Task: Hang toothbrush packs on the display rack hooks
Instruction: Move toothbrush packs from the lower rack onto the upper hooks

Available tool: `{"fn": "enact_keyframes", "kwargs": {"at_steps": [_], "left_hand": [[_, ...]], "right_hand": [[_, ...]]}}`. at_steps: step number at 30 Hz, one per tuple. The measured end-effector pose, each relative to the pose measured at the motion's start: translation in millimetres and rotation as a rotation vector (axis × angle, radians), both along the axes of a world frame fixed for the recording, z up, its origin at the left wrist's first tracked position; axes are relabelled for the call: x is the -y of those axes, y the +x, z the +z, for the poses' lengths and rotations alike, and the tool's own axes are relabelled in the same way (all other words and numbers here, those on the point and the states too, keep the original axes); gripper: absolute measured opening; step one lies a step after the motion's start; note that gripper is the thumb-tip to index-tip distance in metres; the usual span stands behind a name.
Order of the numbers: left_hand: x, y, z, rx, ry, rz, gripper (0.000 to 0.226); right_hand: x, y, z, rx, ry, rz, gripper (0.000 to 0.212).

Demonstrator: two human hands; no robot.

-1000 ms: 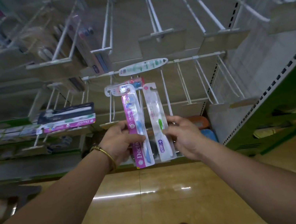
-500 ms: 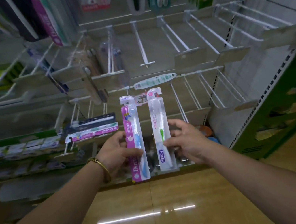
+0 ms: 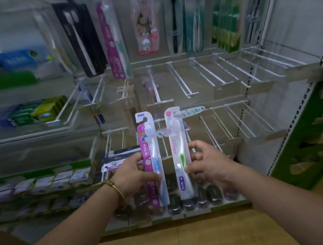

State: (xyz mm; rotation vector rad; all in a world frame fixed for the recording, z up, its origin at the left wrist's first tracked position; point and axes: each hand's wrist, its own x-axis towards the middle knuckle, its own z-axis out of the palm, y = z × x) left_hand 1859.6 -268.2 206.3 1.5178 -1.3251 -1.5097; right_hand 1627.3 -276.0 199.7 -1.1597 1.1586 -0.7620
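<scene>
Head view – only view available.

Two packs are held upright, side by side and just apart, slightly below frame centre. The pink pack (image 3: 151, 161) is pinched at its lower half by the left hand (image 3: 131, 175): thumb laid across the front, fingers curled behind. The white pack (image 3: 179, 153) is pinched likewise by the right hand (image 3: 206, 162), thumb at the front edge, fingers wrapped round the right side. A bangle (image 3: 115, 190) is seen on the left wrist.

Both are gripped low, so the hang-holes at the top are left clear for threading – judged deliberate. Faces are turned outward, as stock is shown.

Empty hooks (image 3: 181, 81) are noted from 12 to 2 o'clock of the packs, in the middle row; a lower row (image 3: 210, 131) lies at 3 o'clock, behind the white pack. Hung packs (image 3: 114, 39) fill the top row at 11 to 1 o'clock. Boxed goods are blurred at 9 o'clock; labels cannot be read.

Neither pack is on a hook yet. Judged step: a hook is being chosen. Risk: with both hands occupied, a hole may be hard to align.
</scene>
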Motion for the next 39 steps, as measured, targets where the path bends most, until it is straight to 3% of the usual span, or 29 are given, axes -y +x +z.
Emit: {"fn": "enact_keyframes", "kwargs": {"at_steps": [18, 39], "left_hand": [[-26, 87, 87, 0.027, -0.256, 0.081, 0.05], [-32, 164, 126, 0.016, -0.352, 0.205, 0.047]], "right_hand": [[-7, 97, 94, -0.055, -0.267, 0.093, 0.047], [8, 197, 145, -0.06, -0.424, 0.189, 0.047]]}}
